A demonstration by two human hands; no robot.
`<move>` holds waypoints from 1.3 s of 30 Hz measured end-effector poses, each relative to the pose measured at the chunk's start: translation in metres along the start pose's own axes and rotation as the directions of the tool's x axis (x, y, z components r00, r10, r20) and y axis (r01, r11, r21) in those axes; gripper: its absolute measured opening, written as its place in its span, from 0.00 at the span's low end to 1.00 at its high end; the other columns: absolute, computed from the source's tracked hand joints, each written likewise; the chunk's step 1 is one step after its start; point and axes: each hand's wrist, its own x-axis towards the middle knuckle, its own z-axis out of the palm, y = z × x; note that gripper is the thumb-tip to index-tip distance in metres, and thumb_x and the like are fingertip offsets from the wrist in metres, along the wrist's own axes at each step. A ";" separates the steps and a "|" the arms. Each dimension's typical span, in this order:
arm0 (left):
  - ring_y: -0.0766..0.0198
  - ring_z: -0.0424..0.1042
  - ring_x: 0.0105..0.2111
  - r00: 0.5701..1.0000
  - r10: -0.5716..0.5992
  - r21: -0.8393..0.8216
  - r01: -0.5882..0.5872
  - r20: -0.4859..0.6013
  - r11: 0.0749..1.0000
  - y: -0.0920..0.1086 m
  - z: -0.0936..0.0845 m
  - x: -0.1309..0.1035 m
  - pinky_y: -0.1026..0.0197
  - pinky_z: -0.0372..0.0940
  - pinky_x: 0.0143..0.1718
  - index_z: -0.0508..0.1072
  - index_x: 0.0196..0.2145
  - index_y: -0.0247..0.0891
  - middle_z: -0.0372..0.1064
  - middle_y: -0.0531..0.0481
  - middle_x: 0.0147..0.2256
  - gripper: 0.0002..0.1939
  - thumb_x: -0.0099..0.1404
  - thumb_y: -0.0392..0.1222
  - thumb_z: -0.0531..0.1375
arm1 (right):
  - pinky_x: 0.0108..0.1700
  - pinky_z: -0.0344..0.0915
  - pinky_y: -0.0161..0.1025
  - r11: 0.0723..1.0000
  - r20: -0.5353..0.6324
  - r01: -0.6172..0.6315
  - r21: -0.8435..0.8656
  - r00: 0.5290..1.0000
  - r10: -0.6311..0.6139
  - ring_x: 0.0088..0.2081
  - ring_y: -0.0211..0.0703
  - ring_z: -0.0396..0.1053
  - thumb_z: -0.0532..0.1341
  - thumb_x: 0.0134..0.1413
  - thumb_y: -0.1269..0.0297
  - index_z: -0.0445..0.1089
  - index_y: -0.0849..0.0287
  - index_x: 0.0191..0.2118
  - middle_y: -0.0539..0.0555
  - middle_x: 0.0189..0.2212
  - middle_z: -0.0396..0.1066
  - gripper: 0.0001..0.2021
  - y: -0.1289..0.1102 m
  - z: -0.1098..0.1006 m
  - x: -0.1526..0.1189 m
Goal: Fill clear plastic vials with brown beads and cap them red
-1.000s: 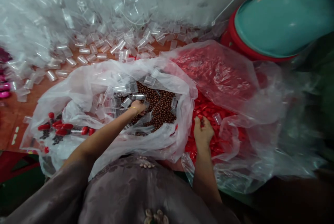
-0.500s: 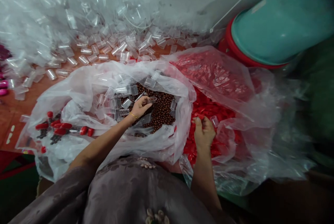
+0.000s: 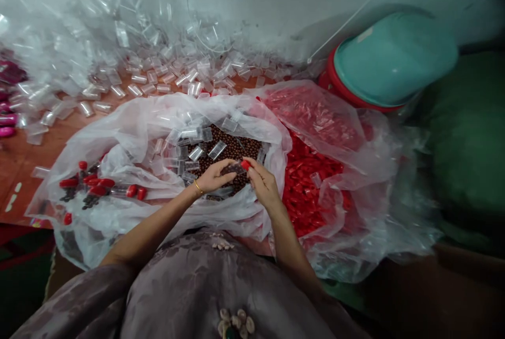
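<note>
My left hand (image 3: pixel 216 176) is closed around a clear plastic tube (image 3: pixel 235 168) with dark beads showing inside. Fingers of my right hand (image 3: pixel 263 183) pinch a small red cap (image 3: pixel 245 165) at the tube's right end; whether it is seated cannot be made out. Both hands are over an open white plastic bag (image 3: pixel 158 110) that holds brown beads (image 3: pixel 229 144) and several loose clear tubes (image 3: pixel 217 150). To the right, another plastic bag is full of red caps (image 3: pixel 303 191).
Red-capped tubes (image 3: pixel 98 190) lie on the plastic at the left. Many clear tubes (image 3: pixel 158 81) are heaped along the back of the orange table (image 3: pixel 23 176). A teal tub (image 3: pixel 394 60) on a red one stands at the back right.
My right hand has come left from the red caps to the tube, bringing a red cap. My left hand has shifted slightly right and down with the tube.
</note>
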 end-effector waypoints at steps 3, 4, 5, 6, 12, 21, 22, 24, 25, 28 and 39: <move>0.70 0.64 0.26 0.999 -0.013 -0.016 0.014 0.046 1.000 0.003 0.003 -0.007 0.66 0.62 0.29 0.65 0.45 0.33 0.65 0.50 0.31 0.24 0.57 0.54 0.58 | 0.35 0.66 0.38 0.998 0.069 0.002 -0.063 0.998 0.002 0.28 0.37 0.65 0.52 0.57 0.54 0.68 0.56 0.50 0.49 0.26 0.68 0.20 0.000 -0.003 -0.007; 0.71 0.64 0.25 0.998 -0.015 -0.031 0.017 0.065 0.999 0.004 0.004 -0.008 0.66 0.62 0.28 0.65 0.44 0.33 0.64 0.51 0.31 0.25 0.57 0.55 0.58 | 0.34 0.66 0.38 0.998 0.077 -0.008 -0.070 0.997 0.013 0.27 0.37 0.65 0.51 0.57 0.54 0.67 0.57 0.51 0.49 0.25 0.68 0.20 0.000 -0.003 -0.009; 0.71 0.63 0.24 0.996 -0.014 -0.050 0.019 0.083 0.999 0.005 0.005 -0.009 0.66 0.62 0.28 0.64 0.44 0.33 0.63 0.52 0.30 0.25 0.57 0.55 0.57 | 0.34 0.66 0.38 0.997 0.078 -0.019 -0.073 0.997 0.024 0.27 0.37 0.65 0.51 0.58 0.55 0.66 0.57 0.52 0.49 0.25 0.68 0.21 0.000 -0.002 -0.012; 0.71 0.63 0.24 0.995 -0.014 -0.070 0.021 0.095 0.997 0.006 0.006 -0.010 0.66 0.62 0.27 0.64 0.43 0.33 0.63 0.52 0.29 0.25 0.57 0.56 0.57 | 0.35 0.67 0.38 0.997 0.072 -0.026 -0.078 0.997 0.031 0.27 0.37 0.66 0.50 0.58 0.55 0.65 0.57 0.53 0.49 0.26 0.68 0.21 0.001 -0.001 -0.015; 0.71 0.62 0.21 0.995 -0.050 -0.187 0.066 0.092 0.980 0.010 0.013 -0.011 0.66 0.61 0.24 0.63 0.41 0.33 0.63 0.52 0.27 0.26 0.55 0.58 0.58 | 0.51 0.64 0.42 0.990 -0.024 0.041 -0.138 0.999 -0.045 0.48 0.42 0.67 0.52 0.58 0.60 0.63 0.57 0.53 0.55 0.47 0.69 0.18 0.002 0.000 -0.024; 0.75 0.62 0.19 0.991 -0.113 -0.292 0.130 0.076 0.948 0.013 0.026 -0.008 0.69 0.58 0.21 0.62 0.37 0.33 0.65 0.53 0.28 0.25 0.54 0.58 0.60 | 0.45 0.68 0.40 0.692 -0.003 0.272 -0.669 0.929 -0.369 0.41 0.42 0.71 0.50 0.58 0.72 0.65 0.59 0.52 0.56 0.44 0.73 0.17 -0.006 -0.009 -0.022; 0.75 0.62 0.19 0.990 -0.122 -0.313 0.138 0.071 0.940 0.013 0.028 -0.008 0.69 0.57 0.20 0.62 0.37 0.33 0.65 0.54 0.27 0.25 0.53 0.58 0.60 | 0.45 0.68 0.40 0.655 0.006 0.287 -0.699 0.919 -0.395 0.41 0.41 0.71 0.49 0.58 0.72 0.64 0.60 0.52 0.57 0.44 0.73 0.18 -0.005 -0.007 -0.024; 0.76 0.61 0.17 0.987 -0.142 -0.350 0.158 0.070 0.923 0.012 0.031 -0.008 0.69 0.56 0.19 0.62 0.36 0.33 0.65 0.54 0.26 0.25 0.53 0.58 0.60 | 0.44 0.69 0.38 0.603 0.022 0.315 -0.733 0.896 -0.443 0.42 0.41 0.71 0.49 0.59 0.74 0.61 0.61 0.55 0.58 0.45 0.72 0.19 -0.003 -0.001 -0.026; 0.76 0.61 0.17 0.987 -0.148 -0.359 0.163 0.069 0.919 0.012 0.033 -0.008 0.69 0.56 0.19 0.61 0.36 0.33 0.64 0.55 0.26 0.25 0.53 0.59 0.60 | 0.45 0.69 0.38 0.586 0.027 0.331 -0.740 0.885 -0.466 0.43 0.41 0.71 0.49 0.59 0.74 0.59 0.61 0.57 0.59 0.46 0.71 0.20 -0.001 0.001 -0.027; 0.77 0.59 0.15 0.988 -0.147 -0.354 0.155 0.049 0.922 0.014 0.037 -0.010 0.69 0.56 0.18 0.61 0.35 0.34 0.63 0.56 0.24 0.25 0.53 0.59 0.59 | 0.46 0.69 0.38 0.567 0.034 0.371 -0.736 0.856 -0.516 0.45 0.41 0.70 0.48 0.58 0.76 0.55 0.62 0.59 0.60 0.47 0.70 0.23 0.001 0.004 -0.028; 0.75 0.57 0.15 0.987 -0.158 -0.012 0.158 -0.012 0.987 0.023 0.041 -0.014 0.69 0.54 0.17 0.62 0.34 0.35 0.61 0.57 0.22 0.18 0.60 0.54 0.53 | 0.47 0.70 0.40 0.730 -0.110 0.340 -0.593 0.864 -0.491 0.46 0.41 0.70 0.51 0.55 0.77 0.61 0.58 0.56 0.57 0.46 0.71 0.23 -0.002 0.006 -0.045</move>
